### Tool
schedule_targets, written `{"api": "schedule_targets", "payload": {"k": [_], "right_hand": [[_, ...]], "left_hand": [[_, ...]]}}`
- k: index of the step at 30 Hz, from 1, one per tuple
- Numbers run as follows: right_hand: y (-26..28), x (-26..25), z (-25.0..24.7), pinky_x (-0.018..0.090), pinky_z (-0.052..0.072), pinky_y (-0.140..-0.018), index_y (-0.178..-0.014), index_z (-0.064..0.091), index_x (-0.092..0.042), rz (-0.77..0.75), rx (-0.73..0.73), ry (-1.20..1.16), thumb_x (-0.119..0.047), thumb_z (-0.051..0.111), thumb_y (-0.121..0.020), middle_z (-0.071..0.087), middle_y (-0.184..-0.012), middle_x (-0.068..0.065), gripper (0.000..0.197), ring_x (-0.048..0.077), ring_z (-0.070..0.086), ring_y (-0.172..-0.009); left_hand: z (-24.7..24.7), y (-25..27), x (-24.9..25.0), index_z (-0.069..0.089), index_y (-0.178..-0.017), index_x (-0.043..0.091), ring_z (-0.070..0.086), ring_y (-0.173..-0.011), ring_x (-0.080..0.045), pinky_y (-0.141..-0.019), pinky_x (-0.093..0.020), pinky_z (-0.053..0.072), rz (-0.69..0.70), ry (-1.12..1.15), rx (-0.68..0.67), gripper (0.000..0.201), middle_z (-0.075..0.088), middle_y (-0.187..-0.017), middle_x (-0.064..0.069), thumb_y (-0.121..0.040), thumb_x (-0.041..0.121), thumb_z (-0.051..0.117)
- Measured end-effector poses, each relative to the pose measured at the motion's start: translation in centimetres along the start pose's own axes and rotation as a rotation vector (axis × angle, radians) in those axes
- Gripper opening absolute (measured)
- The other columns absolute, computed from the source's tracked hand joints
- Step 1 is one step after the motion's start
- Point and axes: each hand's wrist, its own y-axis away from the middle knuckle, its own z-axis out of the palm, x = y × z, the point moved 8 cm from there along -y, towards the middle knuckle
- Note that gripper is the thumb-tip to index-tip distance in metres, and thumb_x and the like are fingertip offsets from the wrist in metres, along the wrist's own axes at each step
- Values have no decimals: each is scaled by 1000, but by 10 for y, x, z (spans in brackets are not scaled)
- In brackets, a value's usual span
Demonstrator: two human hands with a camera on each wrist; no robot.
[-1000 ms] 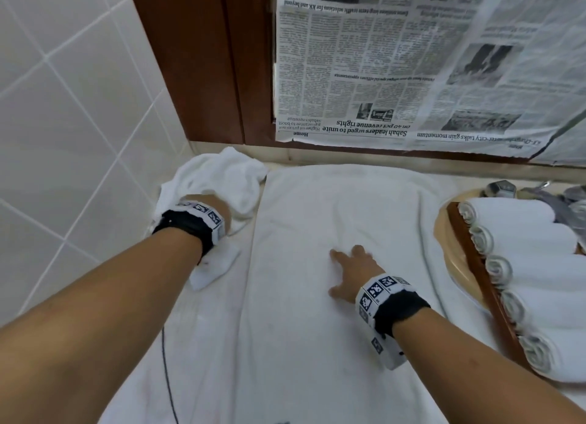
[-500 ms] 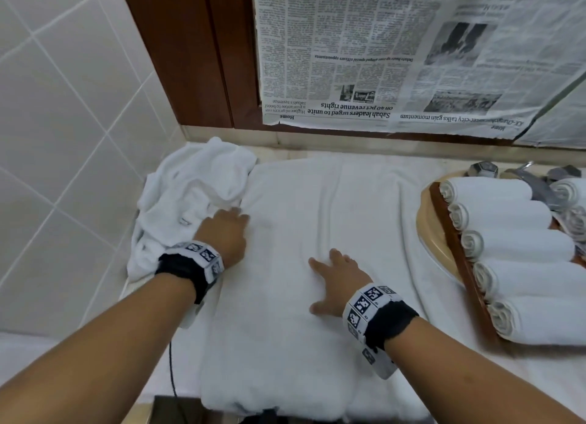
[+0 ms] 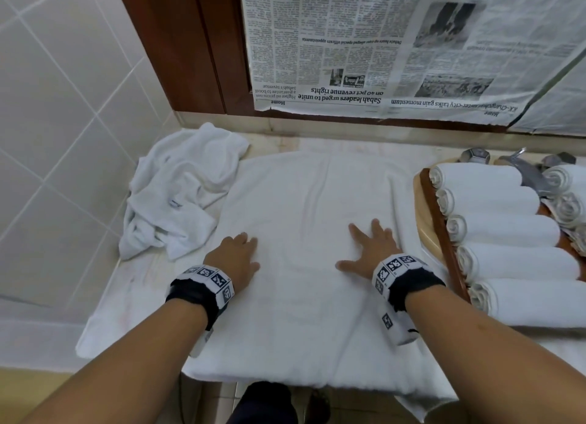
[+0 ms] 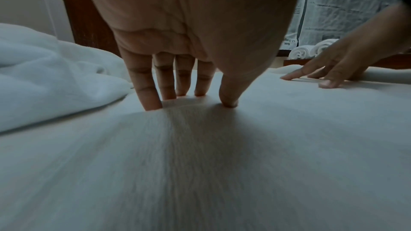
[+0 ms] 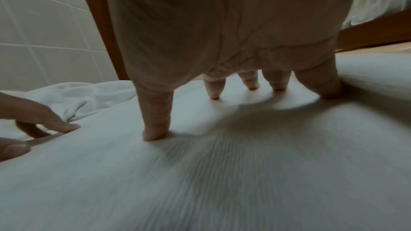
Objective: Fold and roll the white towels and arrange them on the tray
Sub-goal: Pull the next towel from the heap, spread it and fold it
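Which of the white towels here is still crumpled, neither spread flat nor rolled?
The crumpled towel heaped at the back left by the tiled wall. The flat towel lies spread under both hands, and the rolled towels sit on the tray at right.

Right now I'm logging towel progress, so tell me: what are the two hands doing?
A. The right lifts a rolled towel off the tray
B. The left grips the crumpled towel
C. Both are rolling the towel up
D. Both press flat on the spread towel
D: the left hand and right hand lie with straight fingers on the spread towel, apart from the crumpled towel and the tray.
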Motion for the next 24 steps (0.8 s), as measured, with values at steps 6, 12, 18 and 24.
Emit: {"api": "schedule_targets", "payload": {"k": [6, 12, 18, 24], "right_hand": [[-27, -3, -18, 62, 13, -119, -151, -13, -52, 2, -34, -1, -87, 64, -59, -29, -161, -1, 125, 38, -20, -149], [-54, -8, -36, 67, 18, -115, -146, -14, -59, 0, -52, 0, -90, 62, -49, -35, -158, -9, 127, 33, -24, -149], [-67, -22, -52, 58, 13, -120, -151, -11, -52, 30, -63, -30, -78, 70, -64, -31, -160, -2, 122, 41, -23, -147], [-87, -37, -72, 55, 7, -121, -152, -14, -50, 81, -61, 15, -81, 66, -66, -26, -162, 8, 122, 47, -19, -146]], "left_hand": [[-32, -26, 4, 50, -127, 20, 54, -113, -22, -83, -36, 46, 1, -76, 35, 41, 49, -123, -1, -97, 47, 47], [-57, -81, -15, 53, -127, 20, 48, -116, -26, -89, -39, 46, -19, -62, 36, 41, 46, -126, -6, -97, 48, 48], [-92, -134, -40, 38, -142, 22, 30, -138, -30, -105, -43, 39, 51, -148, 48, 55, 13, -161, -8, -94, 43, 56], [-115, -162, -135, -1, -156, 28, 19, -146, -29, -116, -48, 23, -152, -265, -16, 74, -3, -165, -3, -95, 31, 41]]}}
